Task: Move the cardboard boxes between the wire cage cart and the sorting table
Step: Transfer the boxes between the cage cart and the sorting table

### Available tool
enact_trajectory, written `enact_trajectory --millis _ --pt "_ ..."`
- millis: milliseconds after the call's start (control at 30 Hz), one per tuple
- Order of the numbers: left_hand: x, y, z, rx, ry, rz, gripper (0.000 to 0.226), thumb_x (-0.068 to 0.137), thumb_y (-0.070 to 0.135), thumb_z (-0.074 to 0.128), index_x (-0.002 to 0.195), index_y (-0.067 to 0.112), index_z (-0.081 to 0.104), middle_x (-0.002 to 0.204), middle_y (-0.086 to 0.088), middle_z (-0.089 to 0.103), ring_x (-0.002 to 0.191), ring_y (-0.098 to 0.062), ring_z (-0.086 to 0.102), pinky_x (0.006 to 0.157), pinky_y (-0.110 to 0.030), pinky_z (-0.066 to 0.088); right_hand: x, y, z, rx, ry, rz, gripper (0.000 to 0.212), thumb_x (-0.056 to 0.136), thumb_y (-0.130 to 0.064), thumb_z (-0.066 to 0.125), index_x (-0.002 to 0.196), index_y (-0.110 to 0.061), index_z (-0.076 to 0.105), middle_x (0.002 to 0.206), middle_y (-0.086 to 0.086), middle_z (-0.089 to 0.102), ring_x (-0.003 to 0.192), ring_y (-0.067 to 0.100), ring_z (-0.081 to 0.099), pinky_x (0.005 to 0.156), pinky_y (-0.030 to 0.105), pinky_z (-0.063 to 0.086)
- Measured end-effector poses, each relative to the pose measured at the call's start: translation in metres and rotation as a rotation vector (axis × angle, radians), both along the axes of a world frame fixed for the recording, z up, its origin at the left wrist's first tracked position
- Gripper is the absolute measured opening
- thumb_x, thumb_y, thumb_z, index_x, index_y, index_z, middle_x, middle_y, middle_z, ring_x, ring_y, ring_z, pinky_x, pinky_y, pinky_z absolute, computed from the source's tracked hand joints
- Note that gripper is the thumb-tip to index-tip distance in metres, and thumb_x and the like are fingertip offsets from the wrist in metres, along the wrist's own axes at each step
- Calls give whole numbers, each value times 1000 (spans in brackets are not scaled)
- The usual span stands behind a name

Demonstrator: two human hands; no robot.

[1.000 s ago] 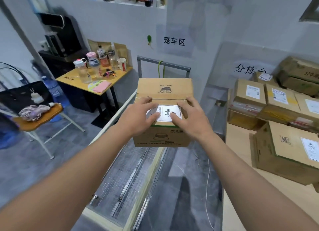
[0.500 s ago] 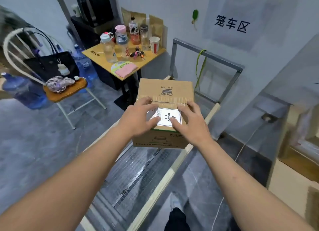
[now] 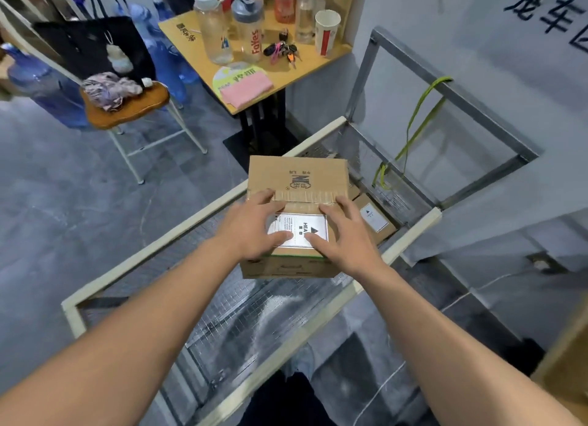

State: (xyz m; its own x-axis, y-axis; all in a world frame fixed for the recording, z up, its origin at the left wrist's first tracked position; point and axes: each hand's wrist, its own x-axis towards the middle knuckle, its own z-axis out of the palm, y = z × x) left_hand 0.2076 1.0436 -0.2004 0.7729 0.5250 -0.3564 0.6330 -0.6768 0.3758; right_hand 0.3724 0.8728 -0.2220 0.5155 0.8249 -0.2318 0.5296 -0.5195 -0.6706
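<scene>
Left hand [image 3: 254,231] grips the cardboard box [image 3: 296,183], fingers clamped on its near top edge; the box hangs over the wire cage cart [image 3: 133,253]; right hand [image 3: 343,234] clamps its other side, fingers spread.

The white label [image 3: 297,231] on top of the brown cardboard box [image 3: 296,183] under my fingers shows "HEA" beside a black triangle; its small print is too fine to read. The box's printed logo and characters are upside down and unreadable. A clear plastic bottle with a grey lid [image 3: 249,27] reads "FaYes" in red. Large dark characters "笼车" stand on the grey wall [image 3: 537,8].
</scene>
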Motion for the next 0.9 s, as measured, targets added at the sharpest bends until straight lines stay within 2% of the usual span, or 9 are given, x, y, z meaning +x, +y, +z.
enact_trajectory --millis 133,233,400,533,667,733,900 --pt "10 5 -38 -65 48 -4 79 91 66 62 158 32 38 170 1 21 149 -28 36 120 -48 32 15 10 -31 -94 65 33 82 86 -60 74 157 -36 41 170 -19 4 155 12 17 123 44 26" --pt "20 6 -63 -90 78 38 77 91 64 64 158 34 38 171 4 20 149 -26 35 121 -47 31 27 20 -56 -159 113 37 86 86 -52 79 159 -36 37 170 -19 -3 156 11 13 126 42 21" --pt "42 12 -108 -157 120 84 79 90 65 64 158 33 40 171 2 20 151 -25 33 123 -48 29 63 40 -106 -253 115 173 93 85 -57 76 162 -34 29 172 -9 -3 156 21 18 123 46 29" --pt "74 21 -149 -205 182 172 77 90 64 66 157 36 41 170 7 20 147 -28 39 119 -47 37 99 60 -153 -300 158 233 91 85 -57 76 161 -38 30 172 -10 3 156 21 19 123 44 24" --pt "104 24 -198 -247 234 204 76 91 60 67 157 35 39 171 0 19 153 -25 29 121 -45 32 132 71 -206 -303 240 291 92 84 -50 81 161 -31 34 172 -6 6 154 23 25 122 40 29" --pt "113 27 -225 -253 252 220 76 92 60 67 157 34 40 171 -1 19 152 -25 30 119 -44 34 145 79 -234 -324 265 319 94 84 -50 82 161 -32 33 172 -7 2 154 23 24 122 40 28" --pt "115 24 -304 -326 227 324 81 90 56 71 159 28 38 172 -1 15 153 -27 30 121 -47 34 166 97 -303 -383 261 381 102 80 -51 84 161 -44 22 170 -12 -12 153 34 26 121 53 31"
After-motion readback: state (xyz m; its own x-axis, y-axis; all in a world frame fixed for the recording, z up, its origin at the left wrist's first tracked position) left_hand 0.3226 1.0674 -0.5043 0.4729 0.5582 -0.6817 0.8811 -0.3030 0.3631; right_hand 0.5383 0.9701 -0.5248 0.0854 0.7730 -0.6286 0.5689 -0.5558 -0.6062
